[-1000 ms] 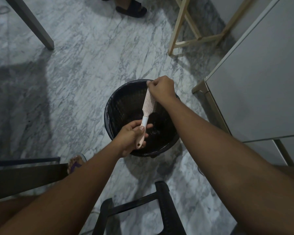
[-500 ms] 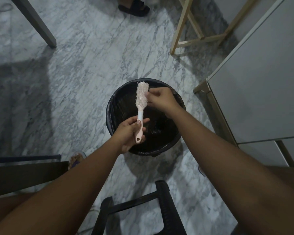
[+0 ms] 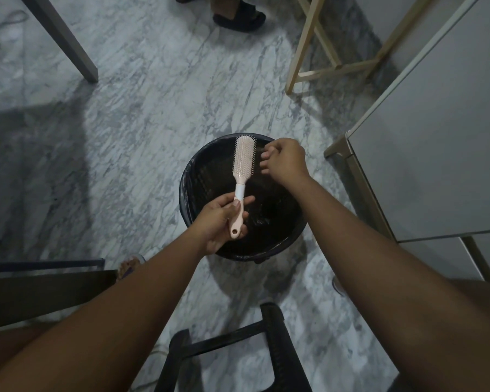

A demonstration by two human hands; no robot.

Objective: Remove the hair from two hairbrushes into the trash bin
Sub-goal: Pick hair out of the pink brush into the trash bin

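A pink hairbrush (image 3: 243, 159) with a white collar is held upright over the black lined trash bin (image 3: 277, 224), bristles facing me. My left hand (image 3: 218, 222) grips its handle near the bin's front rim. Just right of the brush head, my right hand (image 3: 286, 161) hovers above the bin with its fingertips pinched together. No hair is discernible between them against the dark bin. Only one brush is in view.
The bin stands on a grey marble floor. A black plastic stool (image 3: 275, 335) is at the bottom, a white cabinet (image 3: 436, 137) at the right, a wooden frame (image 3: 303, 52) behind. Another person's sandalled foot (image 3: 238, 15) is at the top, a grey table leg (image 3: 65, 38) top left.
My right hand left the brush head and moved to its right, fingers pinched. The brush turned from tilted under that hand to upright with its bristles facing me.
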